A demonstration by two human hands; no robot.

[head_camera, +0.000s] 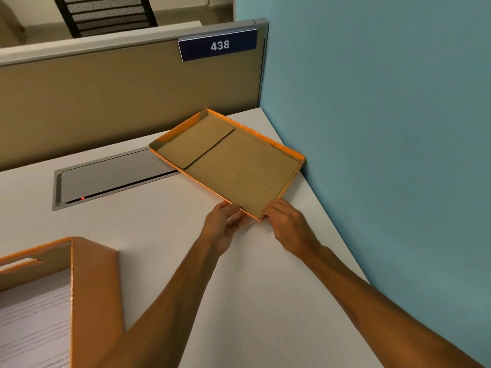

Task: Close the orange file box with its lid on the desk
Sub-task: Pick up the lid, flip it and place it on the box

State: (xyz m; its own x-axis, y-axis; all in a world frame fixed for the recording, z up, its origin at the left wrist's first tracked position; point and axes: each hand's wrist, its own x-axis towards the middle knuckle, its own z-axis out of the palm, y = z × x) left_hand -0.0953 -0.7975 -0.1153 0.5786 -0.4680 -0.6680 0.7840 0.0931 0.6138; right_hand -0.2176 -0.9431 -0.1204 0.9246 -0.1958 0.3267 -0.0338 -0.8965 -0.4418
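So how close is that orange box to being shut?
Barely started. The orange file box stands open at the desk's near left, papers showing inside. Its lid lies upside down in the far corner by the blue wall. Both hands, left hand and right hand, grip its near corner. Left: lift, flip, carry over, fit on.

Orange file box (79, 288) cut off bottom-left.
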